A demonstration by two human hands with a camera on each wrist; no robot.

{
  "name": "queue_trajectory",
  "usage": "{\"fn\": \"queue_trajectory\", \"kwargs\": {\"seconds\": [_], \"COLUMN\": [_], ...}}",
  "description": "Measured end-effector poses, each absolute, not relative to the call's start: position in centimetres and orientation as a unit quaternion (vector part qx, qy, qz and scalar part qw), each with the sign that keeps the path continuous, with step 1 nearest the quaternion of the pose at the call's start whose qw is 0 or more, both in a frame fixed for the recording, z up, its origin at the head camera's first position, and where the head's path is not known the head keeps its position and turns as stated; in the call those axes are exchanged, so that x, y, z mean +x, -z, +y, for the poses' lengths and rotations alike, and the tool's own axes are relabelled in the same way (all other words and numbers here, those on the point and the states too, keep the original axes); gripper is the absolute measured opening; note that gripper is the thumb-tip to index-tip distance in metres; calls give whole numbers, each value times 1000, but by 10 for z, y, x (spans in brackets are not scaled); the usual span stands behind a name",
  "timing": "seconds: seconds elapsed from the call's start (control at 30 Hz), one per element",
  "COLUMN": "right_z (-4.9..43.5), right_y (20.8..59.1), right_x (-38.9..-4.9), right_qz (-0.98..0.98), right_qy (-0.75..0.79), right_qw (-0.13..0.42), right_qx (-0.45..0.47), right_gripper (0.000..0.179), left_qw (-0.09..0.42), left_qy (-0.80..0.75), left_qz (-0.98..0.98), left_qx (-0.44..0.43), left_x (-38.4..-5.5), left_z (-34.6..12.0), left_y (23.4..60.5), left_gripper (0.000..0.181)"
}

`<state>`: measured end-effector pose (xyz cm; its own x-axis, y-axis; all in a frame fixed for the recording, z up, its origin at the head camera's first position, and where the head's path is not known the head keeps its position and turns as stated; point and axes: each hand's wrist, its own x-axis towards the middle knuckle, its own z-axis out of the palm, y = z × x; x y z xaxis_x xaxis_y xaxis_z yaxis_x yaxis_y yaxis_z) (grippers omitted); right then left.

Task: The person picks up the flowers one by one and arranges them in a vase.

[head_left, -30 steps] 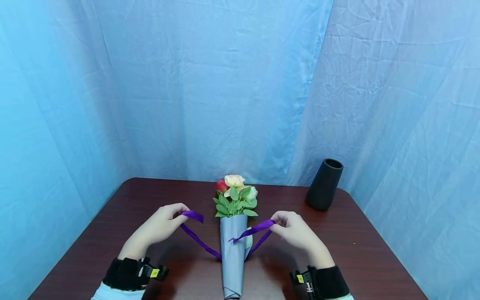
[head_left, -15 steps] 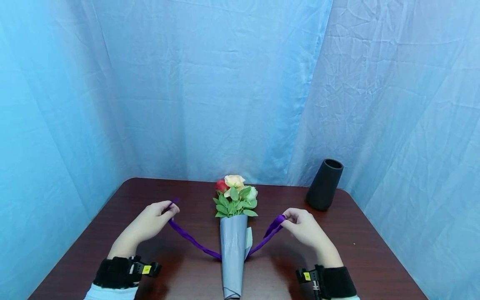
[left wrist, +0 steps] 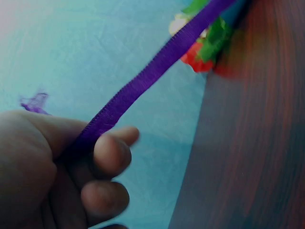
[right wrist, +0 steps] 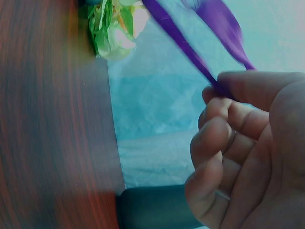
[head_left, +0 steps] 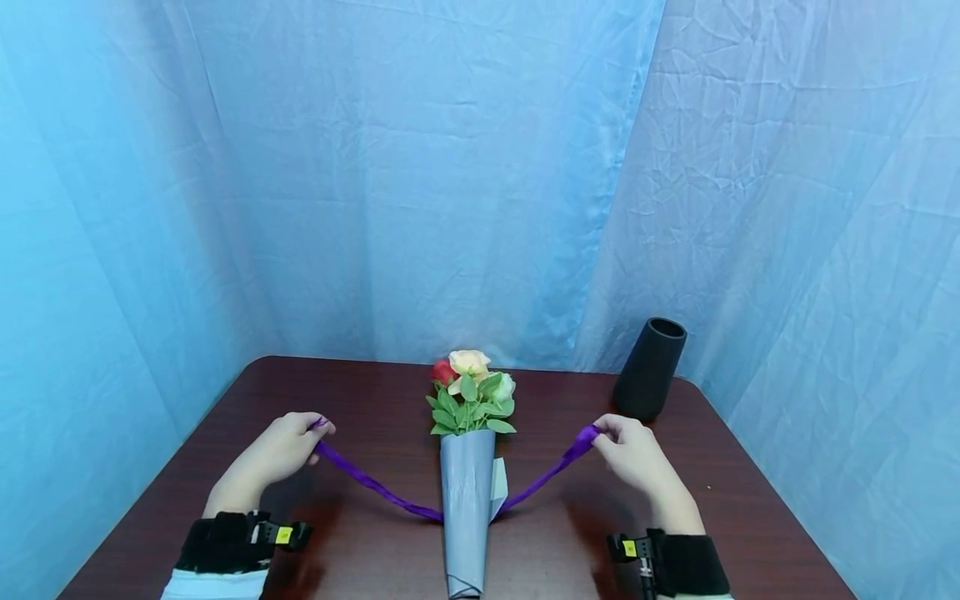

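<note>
A bouquet of red, cream and pale flowers point(head_left: 471, 379) with green leaves lies on the table, its stems rolled in grey-blue wrapping paper point(head_left: 467, 508). Behind the wrap passes a purple ribbon point(head_left: 375, 487), coming out on both sides. My left hand point(head_left: 281, 450) pinches one end of it, left of the bouquet; in the left wrist view the ribbon point(left wrist: 147, 78) runs taut from thumb and fingers. On the other side my right hand point(head_left: 633, 450) pinches the other end, and a loose tail of ribbon point(right wrist: 221, 26) shows above the thumb in the right wrist view.
A black tapered vase point(head_left: 649, 368) stands at the back right of the dark wooden table point(head_left: 360, 392), just behind my right hand. Light blue curtains point(head_left: 450, 183) hang around the table's back and sides. A small pale flap of paper point(head_left: 498, 487) sticks out right of the wrap.
Both hands have moved apart, left hand leftward and right hand rightward, drawing the ribbon out wider and straighter. The ribbon's loose ends no longer hang in front of the wrap. The bouquet stays put.
</note>
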<state>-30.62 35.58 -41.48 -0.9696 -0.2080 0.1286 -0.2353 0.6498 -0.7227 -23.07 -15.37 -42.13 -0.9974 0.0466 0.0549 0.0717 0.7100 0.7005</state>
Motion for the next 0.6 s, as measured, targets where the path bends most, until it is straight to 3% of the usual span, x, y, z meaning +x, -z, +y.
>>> {"fn": "queue_trajectory", "kwargs": {"seconds": [0.27, 0.6], "right_z": [375, 395], "right_y": [419, 431], "right_x": [-310, -311], "right_qz": [-925, -939], "right_qy": [-365, -340], "right_qw": [37, 3], "right_qx": [96, 54], "right_gripper": [15, 17], "left_qw": [-23, -27], "left_qy": [373, 347], "left_qz": [-927, -938], "left_qx": [-14, 2], "left_x": [-230, -229], "left_z": [-167, -183], "left_y": [431, 442], "left_gripper": [25, 16]}}
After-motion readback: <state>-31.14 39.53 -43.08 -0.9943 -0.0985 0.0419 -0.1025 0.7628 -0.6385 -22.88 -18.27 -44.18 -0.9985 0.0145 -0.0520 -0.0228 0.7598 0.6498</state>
